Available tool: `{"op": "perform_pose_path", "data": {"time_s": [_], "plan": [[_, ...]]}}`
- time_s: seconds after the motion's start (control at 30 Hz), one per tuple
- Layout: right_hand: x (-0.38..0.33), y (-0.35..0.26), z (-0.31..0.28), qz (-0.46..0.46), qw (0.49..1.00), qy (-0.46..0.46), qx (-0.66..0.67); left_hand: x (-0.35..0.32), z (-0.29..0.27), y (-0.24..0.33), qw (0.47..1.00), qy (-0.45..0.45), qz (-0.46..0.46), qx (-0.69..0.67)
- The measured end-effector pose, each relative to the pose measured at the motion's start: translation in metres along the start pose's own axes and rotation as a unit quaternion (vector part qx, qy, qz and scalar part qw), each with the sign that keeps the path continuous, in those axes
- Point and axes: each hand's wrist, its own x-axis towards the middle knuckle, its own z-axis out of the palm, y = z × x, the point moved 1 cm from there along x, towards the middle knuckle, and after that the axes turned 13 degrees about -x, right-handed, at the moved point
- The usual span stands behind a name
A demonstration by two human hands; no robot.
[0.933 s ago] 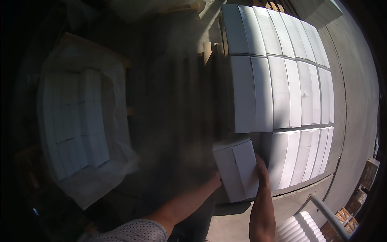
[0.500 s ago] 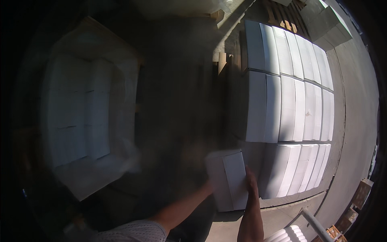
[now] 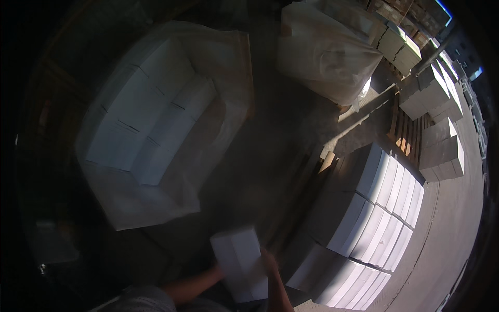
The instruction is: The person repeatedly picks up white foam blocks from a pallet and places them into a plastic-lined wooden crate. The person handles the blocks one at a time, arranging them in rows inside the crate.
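Note:
A white carton (image 3: pixel 240 265) is held upright in front of my body, between both hands. My left hand (image 3: pixel 220 271) presses on its left side, mostly hidden by the carton. On the opposite side my right hand (image 3: pixel 268 261) is laid along the carton's edge. To the left stands a large open container lined with clear plastic (image 3: pixel 166 205), with white cartons (image 3: pixel 150 114) packed in rows inside it. On the right, a stack of white cartons (image 3: pixel 371 229) stands in three rows, partly in bright sun and partly in shade.
Beyond the stack are wooden pallets (image 3: pixel 403 127) and more white cartons (image 3: pixel 439 156). A plastic-wrapped load (image 3: pixel 327 57) stands at the far middle. Concrete floor (image 3: pixel 442 218) runs along the right. Deep shade covers the middle floor.
My view has turned toward the left. The carton in my hands has moved left, away from the right-hand stack; the plastic-lined container shows more clearly. Both hands keep hold of the carton.

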Motion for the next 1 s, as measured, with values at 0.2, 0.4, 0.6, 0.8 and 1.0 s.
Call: {"op": "perform_pose_path", "data": {"time_s": [0.2, 0.4, 0.6, 0.8, 1.0], "plan": [[0.013, -0.151, 0.008, -0.189, 0.970, 0.055, -0.146, -0.022, -0.009, 0.104, 0.972, -0.017, 0.098, -0.214], [0.027, -0.330, 0.035, -0.244, 0.944, 0.013, -0.223, -0.053, -0.018, 0.211, 0.819, 0.092, 0.364, 0.435], [0.049, -0.475, 0.083, -0.237, 0.872, -0.079, -0.420, -0.035, -0.036, 0.255, 0.875, 0.128, 0.336, -0.323], [0.086, -0.564, 0.137, -0.322, 0.804, -0.179, -0.466, -0.032, -0.038, 0.307, 0.720, -0.015, 0.378, -0.582], [0.143, -0.621, 0.168, -0.331, 0.746, -0.269, -0.512, -0.004, -0.028, 0.351, 0.610, -0.012, 0.461, -0.645]]}}
